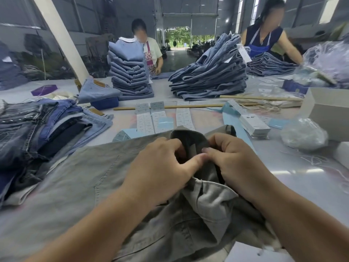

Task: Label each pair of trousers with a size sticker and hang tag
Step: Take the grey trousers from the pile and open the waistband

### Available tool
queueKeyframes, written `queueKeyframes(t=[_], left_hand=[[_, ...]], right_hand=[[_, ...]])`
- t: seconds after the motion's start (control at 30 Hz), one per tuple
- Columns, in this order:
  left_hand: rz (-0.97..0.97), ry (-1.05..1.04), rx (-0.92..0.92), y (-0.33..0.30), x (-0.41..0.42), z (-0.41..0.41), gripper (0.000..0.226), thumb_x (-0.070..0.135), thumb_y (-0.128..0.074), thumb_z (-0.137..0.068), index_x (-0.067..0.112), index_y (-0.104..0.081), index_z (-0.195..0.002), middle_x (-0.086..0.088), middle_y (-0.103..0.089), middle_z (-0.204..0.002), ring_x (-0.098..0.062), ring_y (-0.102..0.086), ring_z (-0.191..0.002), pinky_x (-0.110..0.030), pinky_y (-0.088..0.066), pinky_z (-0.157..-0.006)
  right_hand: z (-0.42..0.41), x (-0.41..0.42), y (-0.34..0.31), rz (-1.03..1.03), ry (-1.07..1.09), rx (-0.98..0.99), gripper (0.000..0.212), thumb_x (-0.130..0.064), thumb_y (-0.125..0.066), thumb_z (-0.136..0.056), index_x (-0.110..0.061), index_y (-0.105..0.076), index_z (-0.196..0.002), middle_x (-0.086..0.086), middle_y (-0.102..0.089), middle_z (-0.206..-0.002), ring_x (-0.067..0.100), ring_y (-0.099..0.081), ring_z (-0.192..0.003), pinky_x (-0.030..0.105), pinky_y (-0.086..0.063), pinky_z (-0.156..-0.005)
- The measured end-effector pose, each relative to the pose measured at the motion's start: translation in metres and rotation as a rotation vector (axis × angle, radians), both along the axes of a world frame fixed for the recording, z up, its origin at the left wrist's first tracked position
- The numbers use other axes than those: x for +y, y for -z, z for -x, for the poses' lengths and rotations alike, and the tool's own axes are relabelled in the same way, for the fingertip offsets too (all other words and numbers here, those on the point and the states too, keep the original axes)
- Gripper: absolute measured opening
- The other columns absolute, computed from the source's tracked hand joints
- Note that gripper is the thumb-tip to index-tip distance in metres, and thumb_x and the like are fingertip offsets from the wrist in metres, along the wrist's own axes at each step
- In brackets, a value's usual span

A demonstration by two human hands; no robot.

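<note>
Trousers (pixel 75 186) of grey-green cloth lie spread across the near part of the table (pixel 311 178), their waistband turned up toward the far side so that the darker inside shows. The left hand (pixel 160 167) sits on the cloth just left of the opened waistband, its fingers curled down into the fold and its thumb stretched right, pinching the fabric. The right hand (pixel 232 159) is just beside it, thumb tips almost touching, its fingers bent over the waistband edge and gripping it

Beyond the trousers, toward the middle of the table, strips of white size stickers (pixel 145 120) lie side by side with light blue backing paper around them. To the right of those rests a stack of white hang tags (pixel 254 125), and nearer the right edge a lump of clear plastic bag (pixel 304 135) and a white box (pixel 328 108). A thin wooden stick (pixel 188 106) lies crosswise behind the stickers

On the left a low heap of dark and pale jeans (pixel 37 127) fills the table edge. Farther off stand a neat tall stack of folded blue jeans (pixel 130 72) and a wider, looser pile (pixel 209 76). Two people work behind these piles on the far side
</note>
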State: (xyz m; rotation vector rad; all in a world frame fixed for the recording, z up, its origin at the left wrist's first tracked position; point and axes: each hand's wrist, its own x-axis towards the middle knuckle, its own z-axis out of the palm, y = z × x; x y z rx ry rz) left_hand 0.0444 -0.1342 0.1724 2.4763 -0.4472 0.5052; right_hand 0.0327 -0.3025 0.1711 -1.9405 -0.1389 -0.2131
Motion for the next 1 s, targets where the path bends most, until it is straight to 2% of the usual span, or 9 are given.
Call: queueKeyframes(t=[0.1, 0.3, 0.4, 0.5, 0.63, 0.77, 0.87, 0.93, 1.0], left_hand=[[0.049, -0.031, 0.122, -0.004, -0.001, -0.003, 0.044, 0.069, -0.061, -0.067, 0.025, -0.06, -0.064, 0.012, -0.061, -0.06, -0.001, -0.056, -0.061, -0.025, -0.041, -0.053], [0.116, -0.002, 0.228, 0.0, -0.001, -0.004, 0.016, 0.044, -0.051, -0.066, 0.031, -0.058, -0.072, 0.017, -0.058, -0.058, -0.004, -0.051, -0.052, -0.029, -0.038, -0.05], [0.406, 0.028, 0.424, -0.001, 0.005, -0.003, 0.018, 0.03, -0.056, -0.074, 0.021, -0.06, -0.059, 0.009, -0.054, -0.052, -0.007, -0.051, -0.053, -0.034, -0.049, -0.06], [0.628, 0.069, 0.639, 0.005, 0.014, 0.0, 0.032, 0.013, -0.057, -0.086, 0.023, -0.065, -0.056, 0.001, -0.064, -0.064, -0.011, -0.058, -0.061, -0.03, -0.053, -0.061], [0.835, 0.098, 0.784, 0.014, 0.025, 0.005, 0.035, 0.007, -0.053, -0.086, 0.021, -0.076, -0.064, -0.001, -0.074, -0.076, -0.006, -0.066, -0.062, -0.021, -0.054, -0.057], [0.953, 0.158, 0.839, 0.022, 0.031, 0.007, 0.033, 0.001, -0.054, -0.085, 0.015, -0.078, -0.069, -0.008, -0.076, -0.083, -0.01, -0.069, -0.066, -0.02, -0.059, -0.065], [1.012, 0.224, 0.852, 0.025, 0.032, 0.009, 0.013, 0.006, -0.066, -0.063, 0.013, -0.077, -0.065, -0.01, -0.075, -0.082, -0.01, -0.07, -0.067, -0.019, -0.058, -0.062], [1.02, 0.249, 0.858, 0.025, 0.032, 0.009, 0.014, 0.011, -0.07, -0.052, 0.013, -0.077, -0.064, -0.008, -0.075, -0.08, -0.009, -0.07, -0.066, -0.018, -0.056, -0.06], [1.012, 0.244, 0.855, 0.028, 0.034, 0.007, 0.017, 0.001, -0.069, -0.054, 0.013, -0.076, -0.063, -0.007, -0.075, -0.079, -0.009, -0.069, -0.066, -0.017, -0.055, -0.06]], right_hand=[[0.001, -0.001, 0.004, -0.029, -0.05, -0.032, 0.017, -0.011, -0.062, -0.092, -0.016, -0.069, -0.077, 0.002, -0.07, -0.071, 0.009, -0.063, -0.066, 0.02, -0.049, -0.058], [0.001, -0.002, 0.006, -0.025, -0.068, -0.094, 0.016, -0.014, -0.068, -0.09, -0.018, -0.071, -0.074, 0.002, -0.07, -0.069, 0.011, -0.063, -0.062, 0.019, -0.05, -0.056], [0.001, -0.003, 0.008, -0.014, -0.063, -0.11, 0.017, -0.015, -0.067, -0.09, -0.017, -0.07, -0.074, 0.005, -0.07, -0.069, 0.023, -0.065, -0.067, 0.029, -0.052, -0.059], [0.001, -0.003, 0.009, 0.002, -0.066, -0.112, 0.017, -0.016, -0.067, -0.09, -0.015, -0.068, -0.074, 0.011, -0.068, -0.07, 0.029, -0.064, -0.069, 0.033, -0.051, -0.059], [0.0, -0.002, 0.01, 0.02, -0.069, -0.1, 0.016, -0.017, -0.066, -0.09, -0.016, -0.069, -0.075, 0.008, -0.07, -0.072, 0.028, -0.066, -0.071, 0.038, -0.054, -0.064], [0.001, -0.001, 0.009, 0.016, -0.075, -0.098, 0.015, -0.016, -0.067, -0.09, -0.018, -0.07, -0.075, 0.003, -0.071, -0.072, 0.026, -0.068, -0.073, 0.044, -0.056, -0.07], [0.001, 0.0, 0.009, 0.02, -0.068, -0.101, 0.016, -0.016, -0.067, -0.09, -0.019, -0.07, -0.074, 0.004, -0.071, -0.072, 0.027, -0.067, -0.072, 0.048, -0.056, -0.07], [0.001, 0.0, 0.009, 0.026, -0.06, -0.097, 0.016, -0.016, -0.067, -0.09, -0.019, -0.07, -0.074, 0.005, -0.071, -0.072, 0.03, -0.067, -0.073, 0.05, -0.056, -0.071], [0.001, 0.001, 0.009, 0.032, -0.055, -0.095, 0.015, -0.016, -0.068, -0.089, -0.019, -0.07, -0.075, 0.007, -0.071, -0.072, 0.031, -0.067, -0.073, 0.049, -0.056, -0.07]])
